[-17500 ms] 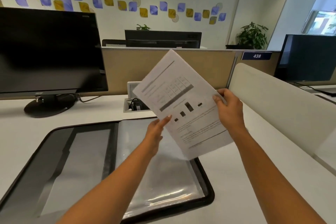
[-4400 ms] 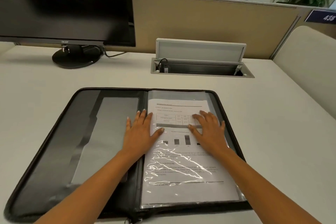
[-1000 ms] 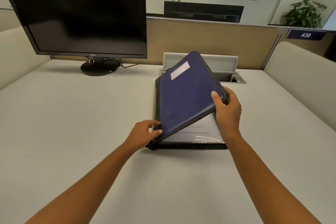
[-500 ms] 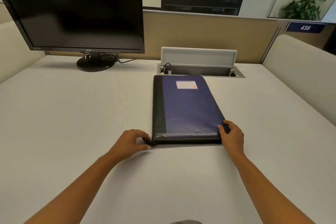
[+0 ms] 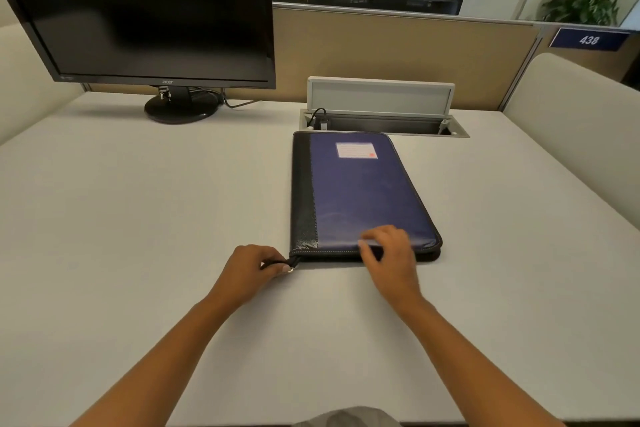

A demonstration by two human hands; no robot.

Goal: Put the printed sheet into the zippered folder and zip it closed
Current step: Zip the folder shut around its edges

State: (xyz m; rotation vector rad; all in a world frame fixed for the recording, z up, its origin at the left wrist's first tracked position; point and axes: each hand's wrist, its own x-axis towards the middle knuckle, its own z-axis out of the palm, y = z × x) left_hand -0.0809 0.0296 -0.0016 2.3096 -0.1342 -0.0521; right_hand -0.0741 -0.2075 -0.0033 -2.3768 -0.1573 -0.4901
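Zippered folder (image 5: 360, 198) lies closed and flat on the pale surface (image 5: 138, 218), looking padded, fairly stiff and light. Left hand (image 5: 249, 272) pinches the zipper pull (image 5: 277, 264) at its near-left corner; right hand (image 5: 389, 253) presses loosely curled on the near edge, the likely steadying spot.

i'm at an office cubicle: monitor (image 5: 152, 10) on my desk (image 5: 138, 218), partition (image 5: 398, 45), number plate (image 5: 588, 40).

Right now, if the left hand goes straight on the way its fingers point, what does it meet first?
The left hand points right, pinching the zipper pull. It would probably meet the folder at its near-left corner first.
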